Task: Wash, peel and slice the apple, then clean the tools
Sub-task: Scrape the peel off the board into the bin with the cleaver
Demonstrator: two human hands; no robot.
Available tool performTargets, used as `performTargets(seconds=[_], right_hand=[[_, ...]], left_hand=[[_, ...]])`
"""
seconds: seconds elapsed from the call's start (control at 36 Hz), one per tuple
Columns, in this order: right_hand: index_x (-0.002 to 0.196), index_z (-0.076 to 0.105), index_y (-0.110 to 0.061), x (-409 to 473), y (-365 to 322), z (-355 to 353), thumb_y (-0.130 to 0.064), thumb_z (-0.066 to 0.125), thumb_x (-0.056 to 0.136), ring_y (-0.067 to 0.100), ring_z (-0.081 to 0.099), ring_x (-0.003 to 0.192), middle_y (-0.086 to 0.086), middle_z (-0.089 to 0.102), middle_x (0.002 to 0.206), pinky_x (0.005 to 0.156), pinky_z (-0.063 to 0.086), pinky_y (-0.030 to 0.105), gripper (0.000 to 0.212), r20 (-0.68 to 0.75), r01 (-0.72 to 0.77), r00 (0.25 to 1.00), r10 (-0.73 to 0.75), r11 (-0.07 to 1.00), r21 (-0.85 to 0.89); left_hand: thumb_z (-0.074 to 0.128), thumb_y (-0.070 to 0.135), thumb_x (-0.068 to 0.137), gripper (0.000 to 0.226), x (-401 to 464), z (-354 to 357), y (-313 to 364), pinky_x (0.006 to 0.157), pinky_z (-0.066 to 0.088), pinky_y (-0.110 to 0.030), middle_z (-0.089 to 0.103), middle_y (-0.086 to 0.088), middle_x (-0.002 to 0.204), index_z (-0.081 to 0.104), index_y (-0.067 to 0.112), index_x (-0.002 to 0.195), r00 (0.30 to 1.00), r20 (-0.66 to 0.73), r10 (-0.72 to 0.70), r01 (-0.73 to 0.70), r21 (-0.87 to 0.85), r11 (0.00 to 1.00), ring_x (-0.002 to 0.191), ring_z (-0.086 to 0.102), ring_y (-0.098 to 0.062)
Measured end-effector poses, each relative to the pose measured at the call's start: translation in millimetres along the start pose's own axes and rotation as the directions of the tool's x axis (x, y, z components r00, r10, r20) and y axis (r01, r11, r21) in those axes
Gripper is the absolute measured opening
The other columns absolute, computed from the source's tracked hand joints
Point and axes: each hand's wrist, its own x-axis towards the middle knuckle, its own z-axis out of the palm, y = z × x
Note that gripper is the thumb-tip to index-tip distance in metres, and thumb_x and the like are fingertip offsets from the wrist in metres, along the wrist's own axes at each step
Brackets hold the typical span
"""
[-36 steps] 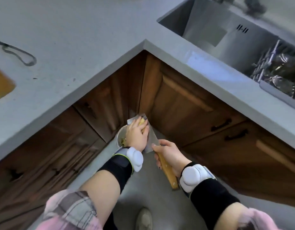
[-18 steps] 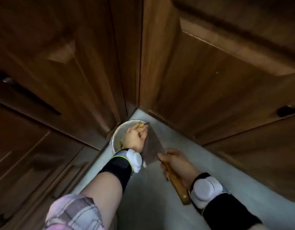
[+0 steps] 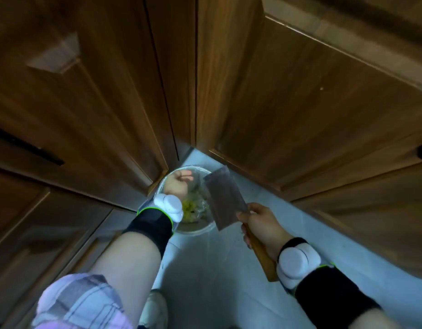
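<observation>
Cabinet doors (image 3: 91, 96): dark wood, meeting in a corner above the floor.
Left hand (image 3: 178, 185): over the waste bin, fingers loose and apart, grip on nothing that I can see.
Waste bin (image 3: 193, 230): round, pale rim, tucked into the corner on the floor; yellowish scraps (image 3: 192, 208) lie inside, probably apple peel and trimmings.
Cleaver (image 3: 225, 198): broad blade held flat over the bin's right edge, looking bare of scraps.
Right hand (image 3: 259, 224): grip clamped round the cleaver's wooden handle (image 3: 262, 257).
Apple: not in view; I cannot tell where the slices are.
Progress: scraps appear binned, so cutting looks finished; washing the cleaver and other tools seems left.
</observation>
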Motion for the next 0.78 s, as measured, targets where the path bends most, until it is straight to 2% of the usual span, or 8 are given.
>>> performTargets(seconds=[0.08,0.19,0.25,0.42,0.56,0.61,0.67,0.78], right_hand=[[0.101,0.057,-0.009,-4.0,-5.7,4.3,-0.011,0.055,0.099,0.021,0.040,0.037,0.010,0.046,0.057,0.038,0.034,0.025,0.004,0.020,-0.007,1.000,0.007,1.000,0.007],[0.096,0.054,-0.009,-16.4,-14.7,7.6,-0.013,0.054,0.099,0.021,0.041,0.037,0.009,0.046,0.057,0.038,0.034,0.024,0.005,0.055,-0.045,0.998,0.043,0.998,0.039],[0.094,0.053,-0.009,-23.4,-18.3,8.6,-0.014,0.054,0.100,0.021,0.042,0.039,0.008,0.046,0.057,0.040,0.036,0.025,0.007,0.067,-0.069,0.996,0.065,0.996,0.055],[0.093,0.049,-0.009,-50.9,-43.1,8.2,-0.012,0.049,0.101,0.020,0.042,0.038,0.011,0.045,0.059,0.040,0.036,0.026,0.009,0.009,-0.091,0.996,0.090,0.996,0.025],[0.105,0.048,-0.004,-78.3,-64.8,6.2,-0.012,0.047,0.102,0.019,0.041,0.037,0.011,0.042,0.060,0.035,0.035,0.023,0.009,-0.010,-0.063,0.998,0.063,0.998,-0.018],[0.114,0.047,-0.003,-88.5,-71.3,5.2,-0.012,0.047,0.102,0.018,0.041,0.036,0.011,0.042,0.060,0.036,0.035,0.023,0.016,-0.010,-0.059,0.998,0.059,0.997,-0.051],[0.118,0.045,-0.002,-100.3,-78.7,1.1,-0.013,0.047,0.102,0.018,0.041,0.037,0.011,0.042,0.060,0.036,0.034,0.023,0.020,-0.015,-0.058,0.998,0.057,0.995,-0.084],[0.098,0.047,-0.005,-121.3,-84.8,-4.9,-0.016,0.050,0.101,0.017,0.039,0.033,0.011,0.042,0.058,0.035,0.031,0.021,0.012,-0.014,-0.041,0.999,0.039,0.994,-0.100]], left_hand=[[0.051,-0.006,0.091,0.019,-9.4,-3.8,4.4,0.042,0.036,-0.004,0.054,0.000,0.066,0.064,0.000,0.103,0.993,-0.118,-0.030,0.020,-0.084,0.996,0.050,0.048,-0.006],[0.040,-0.005,0.097,0.019,-23.0,-4.6,9.3,0.035,0.036,-0.011,0.051,-0.009,0.066,0.056,-0.003,0.086,0.998,-0.005,-0.055,0.053,-0.154,0.987,0.031,0.045,0.001],[0.039,-0.006,0.098,0.027,-28.5,-5.5,11.8,0.039,0.040,-0.013,0.056,-0.007,0.067,0.054,0.005,0.078,0.992,0.076,-0.098,0.111,-0.194,0.975,0.043,0.054,-0.005],[0.036,-0.004,0.091,0.041,-61.5,-29.2,42.4,0.062,0.040,-0.019,0.062,0.007,0.094,0.064,0.019,0.109,0.949,0.251,-0.189,0.267,-0.328,0.906,0.077,0.054,-0.006],[0.063,0.017,0.081,0.010,-87.1,-49.2,66.2,0.069,0.050,-0.018,0.069,0.004,0.072,0.072,0.011,0.081,0.992,0.083,-0.100,0.111,-0.139,0.984,0.069,0.065,-0.009],[0.062,0.039,0.067,0.035,-94.7,-54.7,74.1,0.079,0.050,-0.031,0.070,-0.006,0.086,0.073,0.011,0.086,0.993,0.029,-0.113,0.111,0.063,0.992,0.085,0.065,-0.023],[0.064,0.039,0.081,0.036,-98.8,-57.7,79.9,0.088,0.048,-0.034,0.070,-0.010,0.102,0.073,0.009,0.100,0.996,0.030,-0.085,0.079,0.169,0.983,0.098,0.064,-0.026],[0.059,0.015,0.094,0.025,-112.2,-59.9,87.9,0.097,0.040,-0.028,0.063,-0.012,0.117,0.064,0.007,0.117,0.994,0.063,-0.094,0.097,-0.049,0.994,0.108,0.058,-0.025]])
